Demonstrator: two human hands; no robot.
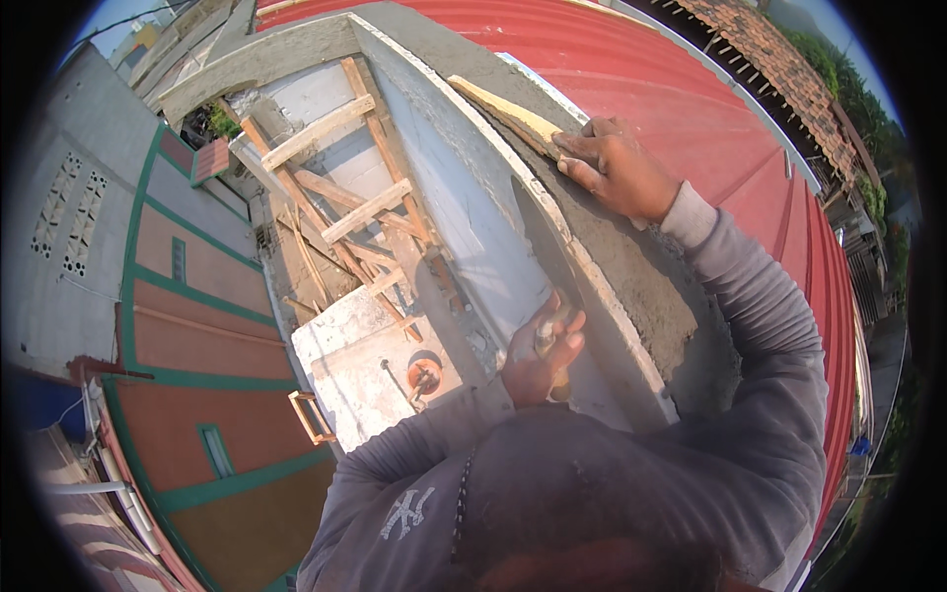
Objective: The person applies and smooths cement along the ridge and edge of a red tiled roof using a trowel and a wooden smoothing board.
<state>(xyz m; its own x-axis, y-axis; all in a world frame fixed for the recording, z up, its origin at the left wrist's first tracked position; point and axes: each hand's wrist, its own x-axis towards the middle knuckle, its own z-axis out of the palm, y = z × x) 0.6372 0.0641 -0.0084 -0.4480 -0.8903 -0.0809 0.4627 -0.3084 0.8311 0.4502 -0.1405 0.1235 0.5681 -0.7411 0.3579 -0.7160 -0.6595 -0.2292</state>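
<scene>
A long strip (513, 115) with a yellowish face, apparently wood, lies along the top of the concrete wall (617, 326). Its near end is pinched between the thumb and fingers of my right hand (621, 173), beside a band of wet grey mortar (656, 306). Lower down, against the wall's inner pale face, my left hand (541, 357) is closed around a short, light-coloured handle (560, 385). The tool's working end is hidden, so its kind cannot be told.
Red corrugated roofing (730, 148) slopes away on the right. Inside the wall, well below, stand a wooden ladder-like frame (363, 210), a pale platform (345, 340) and an orange bucket (424, 375). A building with green trim (202, 306) rises at the left.
</scene>
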